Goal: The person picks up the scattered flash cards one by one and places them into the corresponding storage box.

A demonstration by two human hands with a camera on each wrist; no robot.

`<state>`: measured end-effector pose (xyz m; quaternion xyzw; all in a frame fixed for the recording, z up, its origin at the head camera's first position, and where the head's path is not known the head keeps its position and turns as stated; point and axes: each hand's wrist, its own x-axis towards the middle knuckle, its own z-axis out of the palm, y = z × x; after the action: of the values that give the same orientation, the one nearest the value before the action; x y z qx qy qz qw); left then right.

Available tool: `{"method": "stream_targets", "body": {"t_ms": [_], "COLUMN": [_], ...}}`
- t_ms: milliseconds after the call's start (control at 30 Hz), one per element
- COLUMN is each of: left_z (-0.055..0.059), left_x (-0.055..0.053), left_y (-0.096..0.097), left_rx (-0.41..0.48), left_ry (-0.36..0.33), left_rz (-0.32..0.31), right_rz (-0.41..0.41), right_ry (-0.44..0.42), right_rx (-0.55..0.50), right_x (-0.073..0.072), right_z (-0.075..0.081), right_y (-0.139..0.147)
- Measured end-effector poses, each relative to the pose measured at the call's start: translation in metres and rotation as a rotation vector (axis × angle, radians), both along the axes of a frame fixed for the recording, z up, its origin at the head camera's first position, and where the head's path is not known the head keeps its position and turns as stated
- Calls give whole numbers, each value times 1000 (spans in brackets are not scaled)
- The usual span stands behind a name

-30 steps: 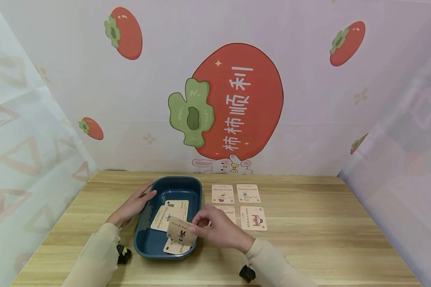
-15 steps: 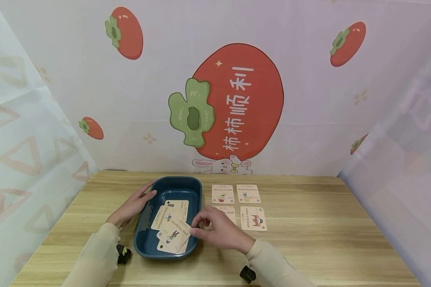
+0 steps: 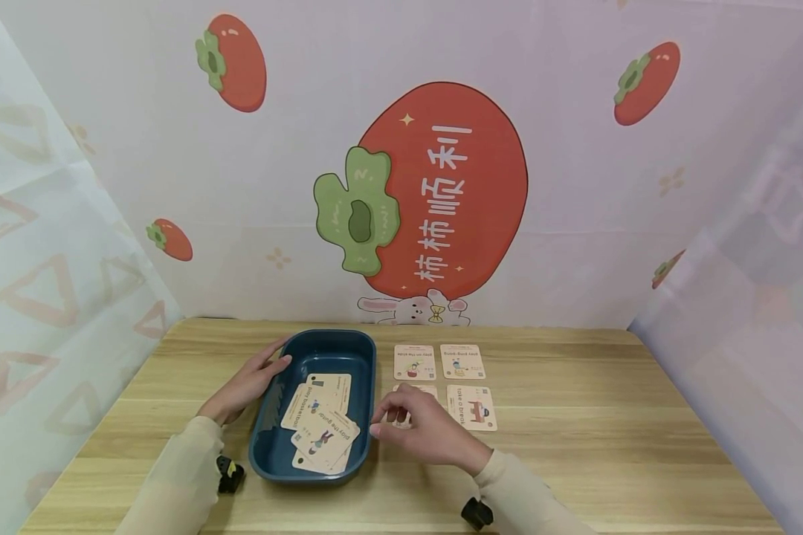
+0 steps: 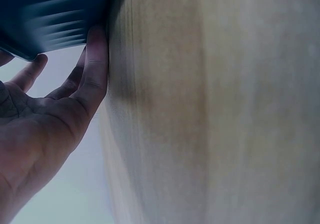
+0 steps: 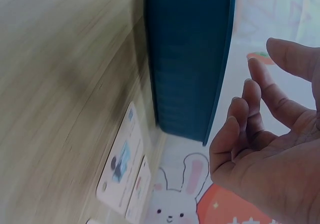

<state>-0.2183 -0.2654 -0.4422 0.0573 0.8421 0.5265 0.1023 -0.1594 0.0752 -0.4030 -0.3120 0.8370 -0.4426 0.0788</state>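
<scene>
One tray (image 3: 279,449), long axis near-to-far

A pale printed cloth wall (image 3: 562,223) stands behind a wooden table (image 3: 589,461).
Beyond the fingers (image 5: 273,93), the wall carries one big red fruit (image 3: 485,193) with white characters (image 3: 442,202), and a rabbit drawing (image 3: 411,307) below it. Left of the fingers, a creased side sheet (image 3: 53,297) shows faded triangles; on their right, another sheet (image 3: 743,297) looks slightly violet. The light is soft.
</scene>
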Motion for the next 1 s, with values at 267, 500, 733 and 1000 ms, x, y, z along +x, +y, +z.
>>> {"method": "stream_targets", "body": {"t_ms": [267,500,733,1000], "left_z": [-1,0,-1,-2], "left_x": [0,-1,-1,-1], "left_y": [-1,-1,-1,-1], "left_rx": [-2,1,-2,8], "left_ry": [3,5,4,5], "left_rz": [-1,-4,0,-1], "right_rz": [-40,-99,-153,-209], "right_ry": [14,4,6,1], "right_rx": [5,8,11,44], "right_x": [-2,-7,-14,-23], "right_z": [-3,-7,-14,-22], "right_y": [20,41,69,98]}}
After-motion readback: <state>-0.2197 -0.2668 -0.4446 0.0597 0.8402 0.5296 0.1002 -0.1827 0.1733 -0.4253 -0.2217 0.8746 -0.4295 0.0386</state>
